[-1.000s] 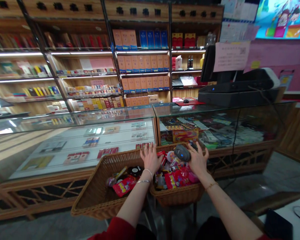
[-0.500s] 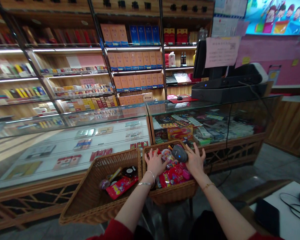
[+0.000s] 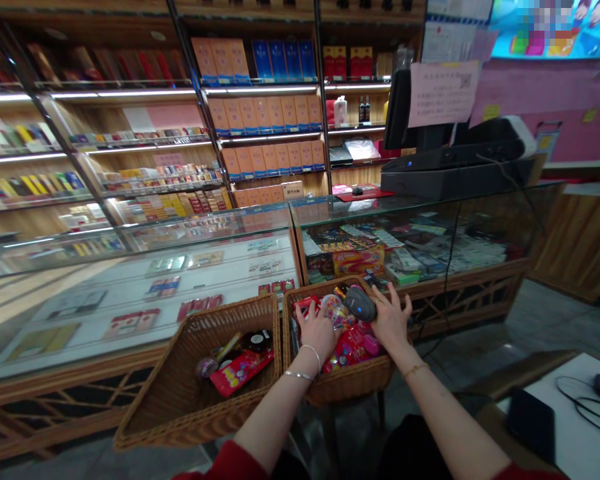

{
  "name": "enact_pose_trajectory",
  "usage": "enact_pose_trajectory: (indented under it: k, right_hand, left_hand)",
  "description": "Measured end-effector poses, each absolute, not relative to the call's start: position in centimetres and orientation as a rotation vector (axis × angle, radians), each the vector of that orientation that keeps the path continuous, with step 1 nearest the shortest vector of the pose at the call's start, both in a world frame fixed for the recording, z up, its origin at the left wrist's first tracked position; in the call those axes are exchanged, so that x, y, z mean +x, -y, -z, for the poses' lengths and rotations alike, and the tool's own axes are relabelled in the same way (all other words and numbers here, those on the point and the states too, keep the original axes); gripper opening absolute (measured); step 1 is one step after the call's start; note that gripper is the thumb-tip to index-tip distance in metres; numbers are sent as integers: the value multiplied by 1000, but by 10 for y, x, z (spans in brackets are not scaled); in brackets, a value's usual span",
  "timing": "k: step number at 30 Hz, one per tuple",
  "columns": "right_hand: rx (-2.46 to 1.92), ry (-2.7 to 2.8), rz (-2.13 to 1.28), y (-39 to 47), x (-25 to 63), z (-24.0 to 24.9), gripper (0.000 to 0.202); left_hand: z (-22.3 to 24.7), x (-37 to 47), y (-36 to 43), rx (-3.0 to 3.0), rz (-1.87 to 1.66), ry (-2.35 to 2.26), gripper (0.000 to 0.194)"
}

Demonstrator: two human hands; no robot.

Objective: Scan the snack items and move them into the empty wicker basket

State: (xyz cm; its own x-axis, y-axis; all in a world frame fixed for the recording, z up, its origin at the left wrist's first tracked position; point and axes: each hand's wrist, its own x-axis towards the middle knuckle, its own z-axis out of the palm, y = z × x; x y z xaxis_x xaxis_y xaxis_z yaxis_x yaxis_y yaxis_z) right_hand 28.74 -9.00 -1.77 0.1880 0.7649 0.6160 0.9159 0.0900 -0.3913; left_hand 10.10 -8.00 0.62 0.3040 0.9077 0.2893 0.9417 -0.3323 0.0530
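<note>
My left hand (image 3: 318,332) is inside the right wicker basket (image 3: 347,387), fingers apart over a heap of colourful packaged sweets. Beneath and beside it lie a red-pink candy packet (image 3: 351,348) and small wrapped items. At that basket's right side is my right hand (image 3: 391,321), with its visible fingers spread and its thumb hidden. Against its inner edge sits a rounded grey object (image 3: 359,303) with a blue light; I cannot tell whether the hand grips it. In the left wicker basket (image 3: 155,400) are a red packet (image 3: 241,373), a round dark item (image 3: 258,341) and a wrapped lollipop (image 3: 207,367).
Glass display counters (image 3: 220,230) run behind the baskets, holding boxes and packets. A monitor (image 3: 399,110) stands on the right counter, with a cable hanging down its front. At the lower right, a white table (image 3: 580,427) carries a dark phone-like slab (image 3: 531,423) and a black cord.
My left hand has shifted slightly right and down within the right basket, uncovering a red item at its left. My right hand and the grey object keep nearly the same place.
</note>
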Motion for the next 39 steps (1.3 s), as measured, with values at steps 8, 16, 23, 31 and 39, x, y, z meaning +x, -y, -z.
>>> enact_pose_trajectory:
  k: [8, 16, 23, 31, 39]
  right_hand:
    - [-1702, 1595, 241, 89, 288, 19, 37]
    - [-1709, 1582, 241, 89, 287, 20, 34]
    - [-1698, 1593, 247, 90, 287, 20, 34]
    - [-1714, 1611, 266, 89, 287, 21, 36]
    - [-1733, 1610, 241, 90, 287, 19, 35]
  left_hand:
    - [-22, 95, 84, -2435, 436, 1703, 30]
    - [-34, 57, 82, -2436, 298, 1737, 19]
    - [-41, 31, 80, -2458, 101, 1748, 30]
    - [-29, 36, 82, -2416, 226, 1663, 29]
    - [-21, 45, 74, -2434, 323, 1440, 28]
